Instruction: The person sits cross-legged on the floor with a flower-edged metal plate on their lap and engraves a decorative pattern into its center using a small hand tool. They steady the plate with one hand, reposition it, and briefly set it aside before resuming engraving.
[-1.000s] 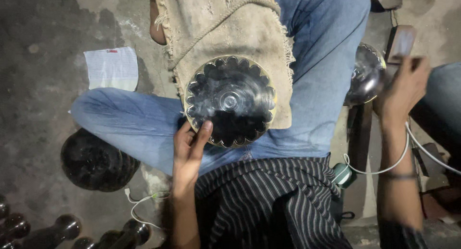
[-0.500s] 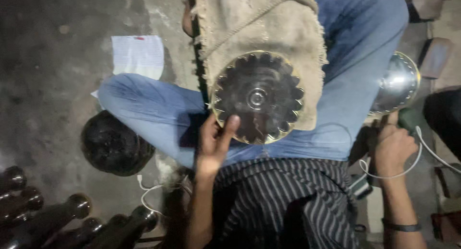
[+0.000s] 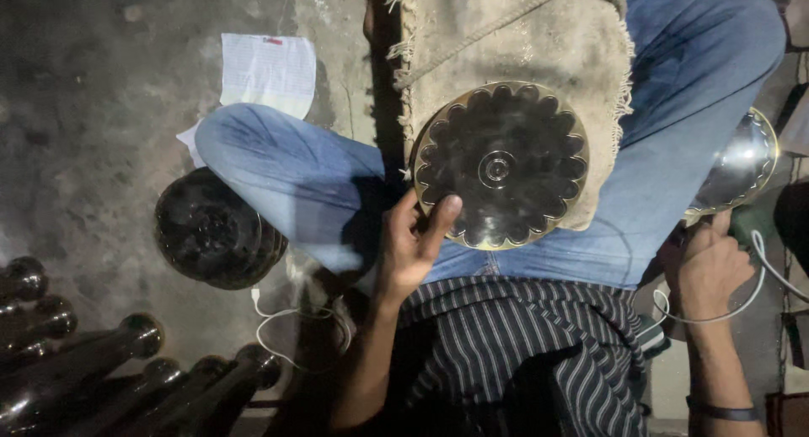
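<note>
Your left hand (image 3: 410, 243) grips the scalloped metal plate (image 3: 500, 165) at its rim (resting on burlap cloth (image 3: 506, 41)); your right hand (image 3: 708, 264) clasps a shiny plate (image 3: 739, 163).

The round metal plate (image 3: 499, 166) was dark, almost black, with a scalloped flower pattern pressed into its face and a thin brassy gold rim. Beneath it lay a coarse beige burlap cloth (image 3: 506, 41) with frayed edges and a tan cord. The jeans (image 3: 286, 176) were faded blue. The shirt (image 3: 522, 353) was black with fine white stripes. A second plate (image 3: 742, 163) shone silvery with a gold edge. The paper (image 3: 268, 70) was white with faint ruled lines. The stacked plates (image 3: 211, 230) on the grey, stained floor (image 3: 93, 108) looked glossy black, as did the rods (image 3: 109, 361). The cable (image 3: 286, 315) was white.
</note>
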Available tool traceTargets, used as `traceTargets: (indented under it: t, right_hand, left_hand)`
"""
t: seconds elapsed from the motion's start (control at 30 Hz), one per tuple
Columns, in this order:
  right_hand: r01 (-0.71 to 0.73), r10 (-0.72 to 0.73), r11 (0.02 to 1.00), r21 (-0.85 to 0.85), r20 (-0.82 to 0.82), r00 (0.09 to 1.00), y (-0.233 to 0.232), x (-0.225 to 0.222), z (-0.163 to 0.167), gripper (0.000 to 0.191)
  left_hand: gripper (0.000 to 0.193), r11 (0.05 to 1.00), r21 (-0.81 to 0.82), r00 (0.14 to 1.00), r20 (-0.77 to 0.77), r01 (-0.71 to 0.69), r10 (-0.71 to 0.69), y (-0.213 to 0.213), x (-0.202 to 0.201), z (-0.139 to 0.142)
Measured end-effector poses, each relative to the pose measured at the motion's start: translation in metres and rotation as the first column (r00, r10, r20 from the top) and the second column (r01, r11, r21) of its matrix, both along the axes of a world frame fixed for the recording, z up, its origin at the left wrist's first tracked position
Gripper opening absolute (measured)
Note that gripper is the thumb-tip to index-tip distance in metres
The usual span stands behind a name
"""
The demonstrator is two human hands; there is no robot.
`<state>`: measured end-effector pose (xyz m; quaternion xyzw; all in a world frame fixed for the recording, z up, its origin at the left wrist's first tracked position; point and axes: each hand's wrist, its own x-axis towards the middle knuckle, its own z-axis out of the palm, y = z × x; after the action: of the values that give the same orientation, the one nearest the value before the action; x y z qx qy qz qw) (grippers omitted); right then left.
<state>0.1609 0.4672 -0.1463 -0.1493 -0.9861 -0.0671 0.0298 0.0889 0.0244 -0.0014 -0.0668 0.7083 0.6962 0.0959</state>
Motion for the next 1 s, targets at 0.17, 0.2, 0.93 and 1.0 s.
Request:
traceTargets:
  t: [0.17, 0.2, 0.93, 1.0]
  right_hand:
    - [0.019, 0.002, 0.994, -0.107, 0.199, 0.98, -0.006, 0.006, 0.044, 0.04]
    - [0.019, 0.006, 0.991, -0.132, 0.181, 0.983, -0.005, 0.009, 0.059, 0.043]
    - [-0.358, 0.318, 0.571, -0.739, -0.203, 0.926, -0.196, -0.128, 0.173, 0.043]
    - [-0.52, 0.47, 0.685, -0.51, -0.236, 0.85, -0.208, -0.129, 0.175, 0.054]
  left_hand:
    - [0.028, 1.0, -0.021, 0.999, -0.036, 0.0, -0.001, -0.002, -0.002, 0.008]
    - [0.028, 0.999, -0.037, 0.999, -0.041, 0.001, -0.002, -0.002, -0.001, 0.01]
    - [0.041, 0.951, -0.195, 0.91, -0.385, -0.241, 0.152, 0.01, 0.007, -0.041]
    - [0.044, 0.927, -0.271, 0.908, -0.395, -0.259, 0.139, 0.009, 0.007, -0.041]
